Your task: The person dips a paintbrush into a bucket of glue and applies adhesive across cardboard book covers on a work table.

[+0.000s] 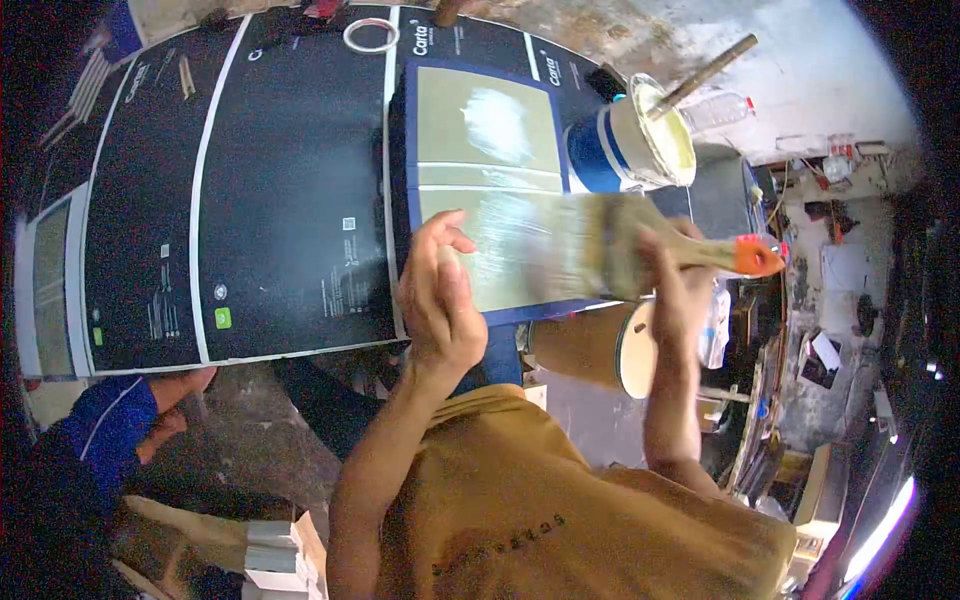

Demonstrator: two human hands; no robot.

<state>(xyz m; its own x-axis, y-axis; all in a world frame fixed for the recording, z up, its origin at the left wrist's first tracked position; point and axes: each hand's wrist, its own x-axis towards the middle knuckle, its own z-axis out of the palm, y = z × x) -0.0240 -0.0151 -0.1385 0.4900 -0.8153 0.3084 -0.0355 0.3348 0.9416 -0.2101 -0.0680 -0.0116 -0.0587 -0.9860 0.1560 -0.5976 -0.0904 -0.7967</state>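
Observation:
My right hand (677,285) is closed round a wide paintbrush (715,252) with an orange handle tip. Its bristles, smeared by motion, are over the lower right part of a pale greenish panel (440,110) with a dark blue border. White wet glue or paint (495,125) is spread in patches on the panel, and a pale strip crosses it. At the panel's lower left my left hand (445,300) hovers or rests with loosely bent fingers, holding nothing I can see. Whether it touches the panel I cannot tell.
Black printed boards (300,200) cover the table. A bucket (635,140) of pale liquid with a stick (705,75) in it stands behind the panel, beside a plastic bottle (718,112). A tape roll (371,36) lies at the far edge. Another person's blue sleeve (115,425) is at lower left.

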